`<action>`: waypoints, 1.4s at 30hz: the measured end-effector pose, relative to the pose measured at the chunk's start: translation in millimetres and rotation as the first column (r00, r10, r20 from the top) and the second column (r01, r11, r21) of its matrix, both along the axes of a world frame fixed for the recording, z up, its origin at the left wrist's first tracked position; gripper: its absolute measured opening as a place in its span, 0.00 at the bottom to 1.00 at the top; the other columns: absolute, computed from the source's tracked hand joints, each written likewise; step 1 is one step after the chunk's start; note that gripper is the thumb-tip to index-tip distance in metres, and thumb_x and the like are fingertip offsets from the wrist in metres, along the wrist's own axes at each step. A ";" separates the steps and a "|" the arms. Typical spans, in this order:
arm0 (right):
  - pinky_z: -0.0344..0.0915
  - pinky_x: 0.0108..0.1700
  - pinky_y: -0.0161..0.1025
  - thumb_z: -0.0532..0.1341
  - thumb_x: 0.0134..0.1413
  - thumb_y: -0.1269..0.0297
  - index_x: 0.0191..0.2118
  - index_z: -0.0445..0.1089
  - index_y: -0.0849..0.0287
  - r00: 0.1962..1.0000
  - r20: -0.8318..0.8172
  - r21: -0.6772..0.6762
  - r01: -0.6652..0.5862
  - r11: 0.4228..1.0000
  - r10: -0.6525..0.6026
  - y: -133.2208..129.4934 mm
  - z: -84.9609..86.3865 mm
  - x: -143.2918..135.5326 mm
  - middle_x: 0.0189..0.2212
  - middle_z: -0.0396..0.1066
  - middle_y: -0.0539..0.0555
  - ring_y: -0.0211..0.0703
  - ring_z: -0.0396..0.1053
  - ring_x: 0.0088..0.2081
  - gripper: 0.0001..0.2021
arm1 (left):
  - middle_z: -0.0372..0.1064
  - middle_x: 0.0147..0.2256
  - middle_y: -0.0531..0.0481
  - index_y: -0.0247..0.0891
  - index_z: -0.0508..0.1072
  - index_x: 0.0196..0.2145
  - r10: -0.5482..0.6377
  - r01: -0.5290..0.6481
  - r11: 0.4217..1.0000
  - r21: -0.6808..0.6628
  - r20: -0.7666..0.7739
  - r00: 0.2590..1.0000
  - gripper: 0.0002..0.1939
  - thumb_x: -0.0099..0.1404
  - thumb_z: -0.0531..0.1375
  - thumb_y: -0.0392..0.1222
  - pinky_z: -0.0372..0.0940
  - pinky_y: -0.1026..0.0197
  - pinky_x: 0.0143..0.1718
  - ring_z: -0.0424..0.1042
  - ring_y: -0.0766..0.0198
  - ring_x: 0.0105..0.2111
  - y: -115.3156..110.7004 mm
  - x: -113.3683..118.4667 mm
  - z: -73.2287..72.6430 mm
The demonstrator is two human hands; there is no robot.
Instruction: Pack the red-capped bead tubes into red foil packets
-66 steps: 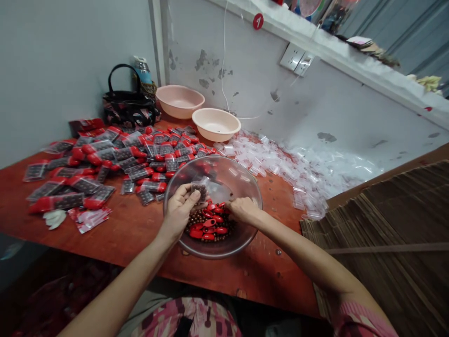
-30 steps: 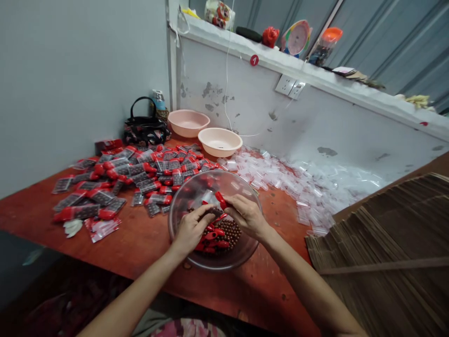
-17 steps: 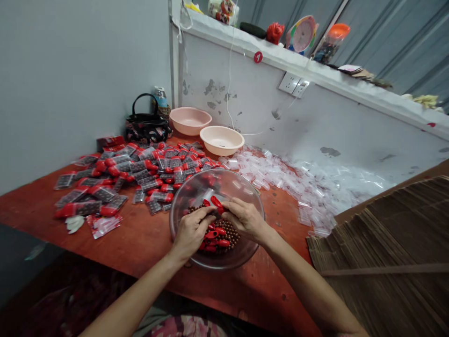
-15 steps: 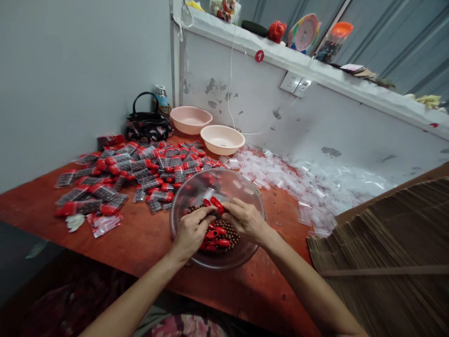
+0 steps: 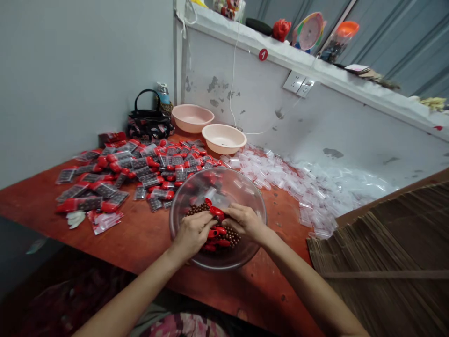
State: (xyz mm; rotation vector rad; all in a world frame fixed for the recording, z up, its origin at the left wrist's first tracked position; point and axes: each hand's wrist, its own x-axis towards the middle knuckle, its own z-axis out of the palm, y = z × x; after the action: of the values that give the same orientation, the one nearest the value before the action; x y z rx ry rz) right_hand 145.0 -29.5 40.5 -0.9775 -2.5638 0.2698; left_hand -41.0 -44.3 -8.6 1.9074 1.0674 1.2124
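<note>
hands lowered | red piece (image 5: 216, 211) tip up-left | both hands pinching it

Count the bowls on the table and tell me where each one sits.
3. A clear bowl sits at the near edge under both hands. Two pink bowls stand by the back wall: one beside the black handbag, the other just right of it. None looks hidden.

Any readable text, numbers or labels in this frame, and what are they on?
"1": white numeral on the round red sticker at the top of the white wall.
Filled packets on the table: any print too small to read.
Items on the ledge: too blurred to read.
</note>
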 end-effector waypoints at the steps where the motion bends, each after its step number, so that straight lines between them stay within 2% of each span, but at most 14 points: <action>1: 0.65 0.35 0.35 0.54 0.56 0.65 0.51 0.60 0.60 1.000 0.018 -0.009 0.000 1.000 0.000 1.9 4.2 -0.2 0.35 0.67 0.56 0.41 0.66 0.35 0.16 | 0.74 0.34 0.46 0.43 0.76 0.36 -0.023 0.023 0.999 -0.035 0.006 1.000 0.11 0.59 0.54 0.38 0.62 0.59 0.39 0.71 0.57 0.35 1.0 -0.6 2.1; 3: 0.63 0.45 0.39 0.57 0.52 0.66 0.57 0.53 0.61 0.996 0.078 0.011 -0.045 0.999 0.044 4.4 17.1 -2.9 0.48 0.63 0.61 0.46 0.62 0.48 0.26 | 0.74 0.35 0.47 0.43 0.76 0.37 -0.079 0.084 0.989 -0.119 0.044 0.996 0.11 0.58 0.55 0.39 0.62 0.59 0.39 0.71 0.56 0.36 2.7 -1.1 6.6; 5: 0.56 0.53 0.44 0.58 0.48 0.69 0.59 0.48 0.62 0.979 0.142 0.052 -0.158 0.986 0.149 5.7 32.4 -7.6 0.57 0.52 0.61 0.48 0.50 0.58 0.32 | 0.75 0.35 0.48 0.43 0.76 0.37 -0.134 0.153 0.969 -0.196 0.110 0.985 0.11 0.57 0.56 0.38 0.63 0.59 0.39 0.71 0.55 0.36 4.1 -0.7 10.2; 7: 0.53 0.55 0.45 0.58 0.47 0.70 0.57 0.52 0.60 0.949 0.206 0.067 -0.257 0.964 0.239 6.6 44.8 -11.6 0.57 0.53 0.59 0.48 0.50 0.58 0.29 | 0.75 0.33 0.49 0.42 0.77 0.35 -0.144 0.183 0.952 -0.245 0.168 0.975 0.11 0.55 0.57 0.38 0.63 0.58 0.38 0.71 0.55 0.33 6.0 -0.5 11.8; 9: 0.58 0.52 0.45 0.58 0.49 0.69 0.53 0.58 0.59 0.948 0.241 0.087 -0.236 0.968 0.209 7.4 50.2 -12.5 0.52 0.59 0.59 0.48 0.57 0.53 0.24 | 0.75 0.32 0.50 0.41 0.77 0.35 -0.115 0.166 0.947 -0.274 0.193 0.974 0.11 0.55 0.58 0.39 0.63 0.59 0.37 0.71 0.56 0.33 8.4 -1.3 11.2; 13: 0.64 0.44 0.46 0.58 0.52 0.59 0.52 0.58 0.59 0.987 0.159 0.152 -0.028 0.988 0.003 6.9 36.2 -8.4 0.45 0.63 0.61 0.49 0.62 0.45 0.22 | 0.73 0.36 0.49 0.39 0.75 0.38 0.009 0.098 0.930 -0.355 0.287 0.958 0.12 0.56 0.58 0.42 0.63 0.60 0.39 0.70 0.56 0.38 13.7 -3.5 6.9; 17: 0.62 0.48 0.49 0.62 0.45 0.52 0.58 0.48 0.65 0.992 0.038 0.141 0.110 0.984 -0.117 1.9 6.3 -14.8 0.49 0.59 0.66 0.54 0.58 0.50 0.38 | 0.72 0.33 0.48 0.36 0.72 0.38 0.109 0.120 0.881 -0.458 0.442 0.890 0.14 0.54 0.59 0.44 0.64 0.61 0.34 0.70 0.59 0.33 16.4 -0.3 5.4; 20: 0.58 0.51 0.52 0.63 0.42 0.54 0.60 0.42 0.69 0.978 0.012 0.187 0.202 0.961 -0.208 -0.7 -11.2 -25.6 0.52 0.56 0.69 0.58 0.55 0.53 0.44 | 0.70 0.30 0.50 0.35 0.71 0.37 0.124 0.157 0.858 -0.490 0.494 0.860 0.15 0.53 0.60 0.44 0.63 0.64 0.30 0.69 0.63 0.30 16.3 3.4 5.8; 24: 0.59 0.49 0.52 0.60 0.44 0.60 0.59 0.44 0.68 0.965 -0.034 0.256 0.260 0.931 -0.260 2.8 -23.9 -31.7 0.49 0.59 0.68 0.57 0.57 0.50 0.38 | 0.70 0.29 0.50 0.35 0.70 0.39 0.086 0.191 0.859 -0.474 0.502 0.860 0.15 0.55 0.59 0.45 0.62 0.66 0.29 0.68 0.65 0.29 15.8 4.7 3.3; 31: 0.62 0.44 0.50 0.59 0.43 0.63 0.56 0.52 0.68 0.975 -0.097 0.318 0.221 0.922 -0.200 11.0 -27.5 -27.4 0.44 0.64 0.66 0.56 0.61 0.44 0.33 | 0.70 0.29 0.51 0.36 0.70 0.39 0.109 0.212 0.848 -0.486 0.551 0.827 0.16 0.53 0.61 0.45 0.62 0.66 0.29 0.68 0.65 0.29 18.3 6.0 -0.7; 34: 0.60 0.48 0.51 0.60 0.45 0.63 0.59 0.48 0.65 0.973 -0.081 0.257 0.231 0.939 -0.217 9.3 -23.1 -29.1 0.48 0.62 0.65 0.56 0.59 0.49 0.35 | 0.70 0.28 0.52 0.37 0.69 0.39 0.124 0.217 0.840 -0.497 0.566 0.815 0.16 0.53 0.62 0.45 0.63 0.66 0.30 0.69 0.66 0.28 20.2 8.6 0.7; 38: 0.54 0.55 0.51 0.63 0.43 0.54 0.62 0.36 0.66 0.981 -0.089 0.198 0.188 0.962 -0.173 6.2 -12.9 -22.0 0.58 0.50 0.67 0.56 0.49 0.58 0.47 | 0.72 0.31 0.52 0.38 0.68 0.41 0.204 0.184 0.829 -0.529 0.591 0.781 0.20 0.50 0.64 0.45 0.64 0.66 0.32 0.71 0.66 0.30 25.0 7.7 9.4; 40: 0.54 0.56 0.49 0.62 0.45 0.53 0.62 0.37 0.63 0.963 -0.183 0.187 0.233 0.954 -0.199 11.7 -9.0 -4.7 0.59 0.49 0.65 0.52 0.49 0.59 0.45 | 0.72 0.30 0.54 0.38 0.68 0.40 0.306 0.110 0.822 -0.558 0.598 0.741 0.22 0.46 0.66 0.44 0.65 0.66 0.32 0.71 0.67 0.29 31.0 0.3 17.7; 42: 0.57 0.54 0.48 0.60 0.50 0.57 0.60 0.45 0.60 0.883 -0.324 0.144 0.402 0.904 -0.341 24.7 -8.7 25.3 0.56 0.56 0.62 0.49 0.55 0.56 0.35 | 0.72 0.28 0.57 0.40 0.69 0.38 0.420 0.006 0.806 -0.592 0.580 0.698 0.22 0.44 0.67 0.43 0.65 0.67 0.31 0.70 0.69 0.27 40.4 -14.2 26.5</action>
State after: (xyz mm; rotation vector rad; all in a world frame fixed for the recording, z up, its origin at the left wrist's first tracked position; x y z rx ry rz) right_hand 170.3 -4.8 31.8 -1.2227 -2.0372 0.0311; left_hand -55.2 -3.9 18.0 0.7593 1.0658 1.3820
